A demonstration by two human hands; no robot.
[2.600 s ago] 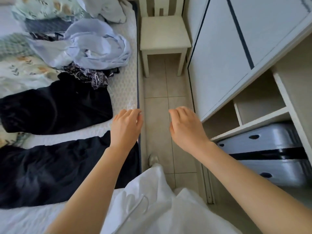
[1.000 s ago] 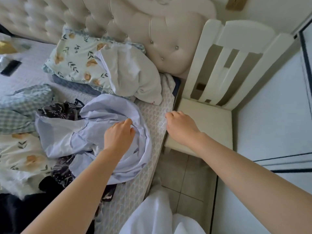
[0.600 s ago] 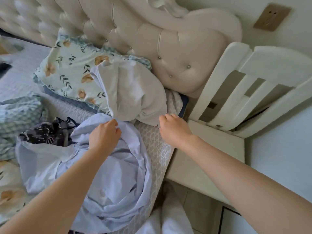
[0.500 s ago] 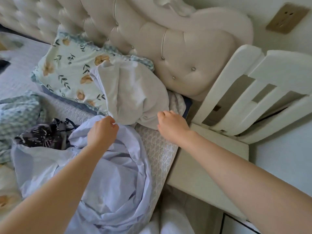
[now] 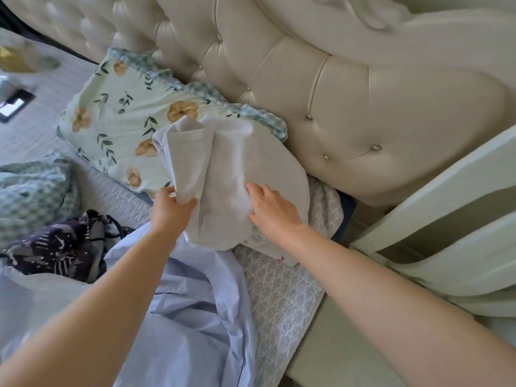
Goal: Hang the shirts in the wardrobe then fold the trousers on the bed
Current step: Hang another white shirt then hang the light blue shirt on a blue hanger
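Observation:
A pale grey-white shirt [image 5: 231, 169] lies bunched at the head of the bed, partly on a floral pillow [image 5: 122, 118]. My left hand [image 5: 173, 210] pinches a fold at the shirt's left edge between thumb and fingers. My right hand [image 5: 272, 212] rests on the shirt's lower right part with fingers spread and nearly straight. A crumpled light blue shirt [image 5: 190, 317] lies below, under my left forearm. A dark patterned garment [image 5: 61, 247] sits at the left.
The tufted cream headboard [image 5: 335, 93] rises behind the pillow. A white slatted chair [image 5: 446, 233] stands tight against the bed's right side. A checked blue-green cloth [image 5: 33, 188] lies at the far left, and a dark phone [image 5: 15, 106] rests on the mattress [image 5: 282, 297].
Both hands moved up from the light blue shirt to the pale grey-white shirt. My left hand let go of the blue cloth and now pinches the white shirt; my right hand landed on it.

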